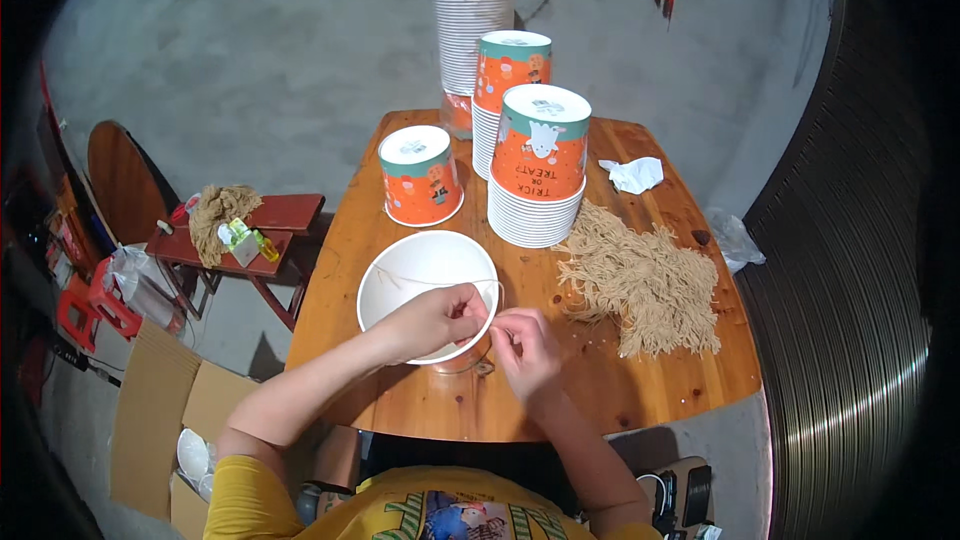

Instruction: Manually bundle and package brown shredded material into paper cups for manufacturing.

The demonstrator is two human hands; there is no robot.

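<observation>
A paper bucket (400, 290), white inside, stands tilted toward me at the near part of the wooden table. My left hand (438, 324) is closed over the bucket's near right rim, pinching a thin tan string (440, 281). One length of the string trails across the bucket's opening and loops over the right rim. Just outside that rim, my right hand (526, 348) is closed in a pinch on the string, close to my left fingertips. The exact spot where the fingers grip is partly hidden. Right of my hands lies a loose heap of tan strings (645, 285).
Upside-down orange and green paper buckets stand behind: a single one (420, 180), a near stack (540, 155) and another stack (513, 70). A tall wrapped stack (472, 30) rises at the back. Crumpled white paper (635, 175) lies right. An open carton (155, 420) and red bench (285, 212) are left.
</observation>
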